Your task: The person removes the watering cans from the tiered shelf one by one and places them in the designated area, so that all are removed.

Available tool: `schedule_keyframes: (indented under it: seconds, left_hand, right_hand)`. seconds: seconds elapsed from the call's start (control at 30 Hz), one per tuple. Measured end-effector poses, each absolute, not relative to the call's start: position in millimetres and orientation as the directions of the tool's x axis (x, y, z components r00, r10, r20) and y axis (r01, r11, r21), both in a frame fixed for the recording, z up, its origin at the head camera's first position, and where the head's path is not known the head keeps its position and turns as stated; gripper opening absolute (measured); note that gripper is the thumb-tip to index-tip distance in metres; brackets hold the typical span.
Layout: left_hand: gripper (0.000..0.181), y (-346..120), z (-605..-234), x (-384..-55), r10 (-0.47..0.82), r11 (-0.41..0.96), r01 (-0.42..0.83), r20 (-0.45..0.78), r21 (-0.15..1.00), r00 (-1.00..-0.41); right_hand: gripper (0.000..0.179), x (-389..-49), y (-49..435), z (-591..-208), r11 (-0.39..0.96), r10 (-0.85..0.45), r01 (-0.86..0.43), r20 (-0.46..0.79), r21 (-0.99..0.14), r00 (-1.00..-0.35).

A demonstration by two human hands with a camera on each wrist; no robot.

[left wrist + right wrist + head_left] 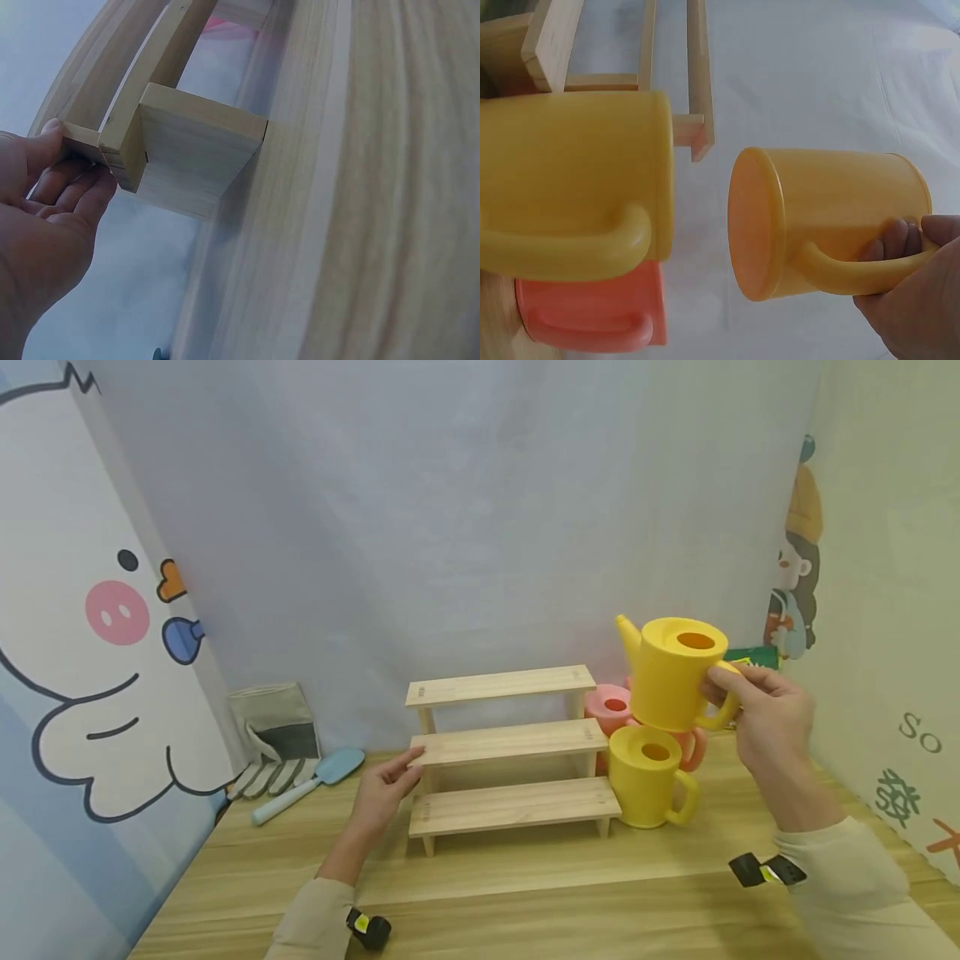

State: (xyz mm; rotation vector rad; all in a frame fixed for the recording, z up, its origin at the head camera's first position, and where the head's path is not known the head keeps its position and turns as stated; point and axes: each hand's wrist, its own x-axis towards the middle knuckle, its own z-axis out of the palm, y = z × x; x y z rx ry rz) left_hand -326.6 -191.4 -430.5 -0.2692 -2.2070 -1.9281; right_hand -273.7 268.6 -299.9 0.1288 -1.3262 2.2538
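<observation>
My right hand (776,718) grips the handle of a yellow watering can (667,681), held in the air right of a three-step wooden shelf (510,743). Its spout points left, and the right wrist view shows fingers curled round the handle. Below it, a second yellow watering can (641,781) stands on the table beside the lowest step. Pink watering cans (607,703) are partly hidden behind the yellow ones. At the shelf's left end, my left hand (382,789) pinches the middle step, thumb above and fingers beneath, as the left wrist view (56,195) shows.
On the left of the wooden table (540,910) lie a light blue trowel (337,767) and grey-white gloves (277,735). A green packet (757,657) shows behind the right hand. A pale curtain (480,527) hangs at the back, with printed walls on both sides.
</observation>
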Motion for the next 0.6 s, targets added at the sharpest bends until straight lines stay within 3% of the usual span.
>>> schedule_keyframes:
  seconds: [0.37,0.6]
  left_hand:
    - [0.036,-190.0,-428.6,-327.2,0.004,0.104,0.259,0.26,0.96,-0.965]
    - [0.037,-191.6,-431.3,-326.9,0.008,0.129,0.28,0.282,0.951,-0.959]
  right_hand:
    - [0.003,-254.8,308.3,-321.4,-0.44,0.351,-0.507,0.377,-0.742,-0.857]
    - [0.009,-249.5,328.2,-344.0,-0.464,0.314,-0.528,0.425,-0.712,-0.849]
